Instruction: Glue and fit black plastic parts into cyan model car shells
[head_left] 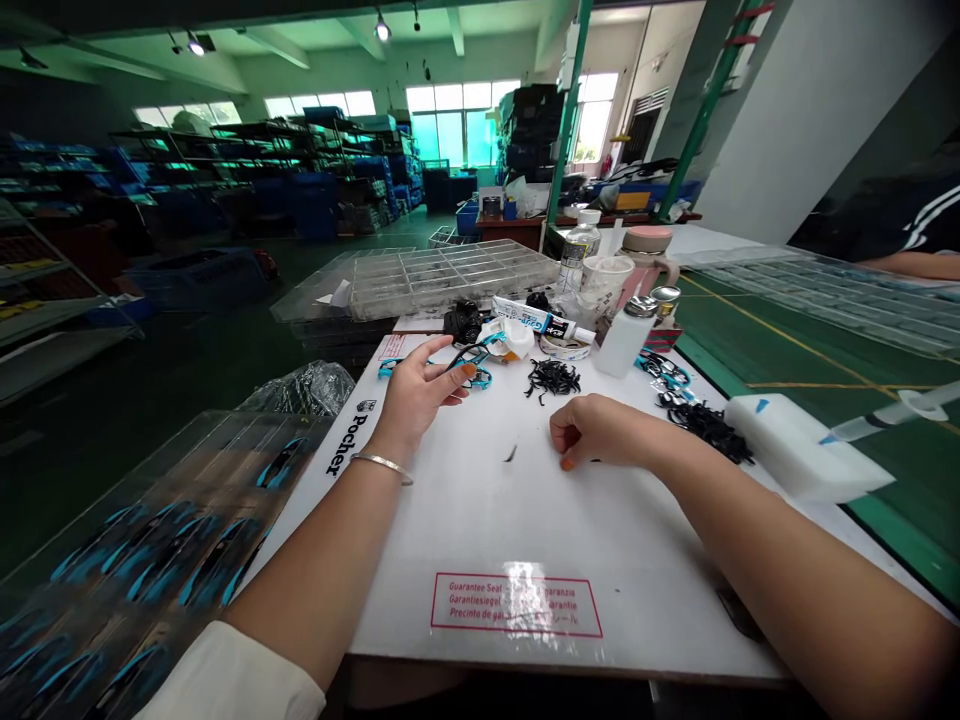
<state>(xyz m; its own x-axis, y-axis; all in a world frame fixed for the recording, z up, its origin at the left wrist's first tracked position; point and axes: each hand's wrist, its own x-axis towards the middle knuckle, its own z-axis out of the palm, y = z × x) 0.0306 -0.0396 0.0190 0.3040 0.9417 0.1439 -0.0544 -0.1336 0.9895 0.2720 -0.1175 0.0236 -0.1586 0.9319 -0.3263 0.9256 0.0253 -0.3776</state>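
Note:
My left hand (429,388) is raised over the far left part of the white board (450,500). Its thumb and fingers pinch a thin curved black-and-blue frame piece (480,350). My right hand (592,432) rests low over the middle of the board, fingers curled together. What its fingertips hold, if anything, is hidden. A small black sliver (511,454) lies to its left. Beyond the right hand is a pile of small black curved pieces (553,378). More blue-and-black pieces (390,368) lie partly behind the left hand.
Behind the pile are a glue tube (536,318), a white squeeze bottle (627,335) and a pink mug (646,255). A syringe (885,418) rests on a white foam block (802,450) at right, beside more black pieces (709,430). A tray (187,440) of blue-and-black parts is at left. A person's arm (919,264) shows far right.

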